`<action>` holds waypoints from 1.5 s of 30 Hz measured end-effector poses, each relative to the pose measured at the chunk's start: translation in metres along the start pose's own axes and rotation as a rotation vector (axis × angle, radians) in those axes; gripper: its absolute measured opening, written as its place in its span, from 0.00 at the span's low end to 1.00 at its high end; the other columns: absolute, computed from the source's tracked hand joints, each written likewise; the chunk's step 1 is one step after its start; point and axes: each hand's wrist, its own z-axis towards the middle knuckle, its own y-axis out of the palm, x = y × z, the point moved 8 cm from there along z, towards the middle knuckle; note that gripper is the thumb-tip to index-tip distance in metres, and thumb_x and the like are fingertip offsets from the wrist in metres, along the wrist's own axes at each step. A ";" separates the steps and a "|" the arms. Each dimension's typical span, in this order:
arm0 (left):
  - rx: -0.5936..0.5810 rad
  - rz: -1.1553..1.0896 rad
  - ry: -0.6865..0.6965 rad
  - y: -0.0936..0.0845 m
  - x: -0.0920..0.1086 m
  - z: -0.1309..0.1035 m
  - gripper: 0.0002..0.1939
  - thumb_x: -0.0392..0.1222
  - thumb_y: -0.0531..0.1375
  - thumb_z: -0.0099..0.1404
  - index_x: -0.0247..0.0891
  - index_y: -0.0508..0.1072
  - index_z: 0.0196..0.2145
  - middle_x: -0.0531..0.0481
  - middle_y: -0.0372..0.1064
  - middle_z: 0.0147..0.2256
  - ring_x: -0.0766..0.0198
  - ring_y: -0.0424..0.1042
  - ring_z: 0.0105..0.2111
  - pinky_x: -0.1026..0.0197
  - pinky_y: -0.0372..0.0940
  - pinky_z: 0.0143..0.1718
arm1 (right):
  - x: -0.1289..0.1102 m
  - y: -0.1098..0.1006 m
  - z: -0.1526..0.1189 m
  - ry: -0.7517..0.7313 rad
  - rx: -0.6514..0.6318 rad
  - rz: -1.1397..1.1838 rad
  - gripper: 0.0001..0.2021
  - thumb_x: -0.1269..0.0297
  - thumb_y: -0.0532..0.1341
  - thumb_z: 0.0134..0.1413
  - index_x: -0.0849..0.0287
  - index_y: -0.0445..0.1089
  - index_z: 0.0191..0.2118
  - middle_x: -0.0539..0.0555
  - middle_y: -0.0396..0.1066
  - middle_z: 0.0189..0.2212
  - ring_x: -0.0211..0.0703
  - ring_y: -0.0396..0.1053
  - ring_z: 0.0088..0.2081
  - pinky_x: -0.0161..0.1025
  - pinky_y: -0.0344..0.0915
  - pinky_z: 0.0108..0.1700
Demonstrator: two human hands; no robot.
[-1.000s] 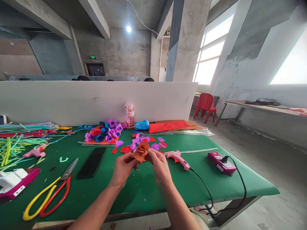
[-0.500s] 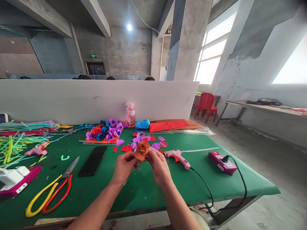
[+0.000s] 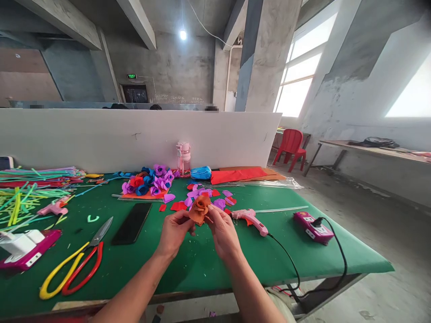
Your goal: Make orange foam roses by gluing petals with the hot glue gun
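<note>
An orange-brown paper rose (image 3: 200,209) is held up between my two hands, above the green table. My left hand (image 3: 175,233) pinches its left edge with thumb and fingers. On the opposite side, the fingers of my right hand (image 3: 222,229) close on the outer petals. Behind the flower lie loose purple and red paper petals (image 3: 219,204). A pink glue gun (image 3: 251,218) rests to the right of my right hand, its cord running down to the table's front edge. Farther back on the left is a cluster of finished purple, blue and red paper flowers (image 3: 148,181).
Yellow-and-red-handled scissors (image 3: 82,260) and a black phone (image 3: 131,223) lie left of my hands. Magenta power strips (image 3: 313,227) sit at both sides. Coloured stems (image 3: 37,177) pile up far left. A pink bottle (image 3: 183,158) and red paper sheet (image 3: 237,175) are by the white partition (image 3: 134,134).
Both hands stay on the rose, in nearly the same place. The whole view has shifted slightly; nothing has been taken up or let go.
</note>
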 end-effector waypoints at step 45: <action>0.032 -0.417 -0.244 0.000 -0.005 0.005 0.09 0.37 0.69 0.42 0.34 0.76 0.24 0.51 0.72 0.22 0.69 0.67 0.22 0.66 0.59 0.26 | 0.023 -0.001 0.003 0.113 -0.064 -0.015 0.14 0.61 0.72 0.38 0.57 0.75 0.35 0.49 0.74 0.31 0.33 0.69 0.28 0.33 0.68 0.36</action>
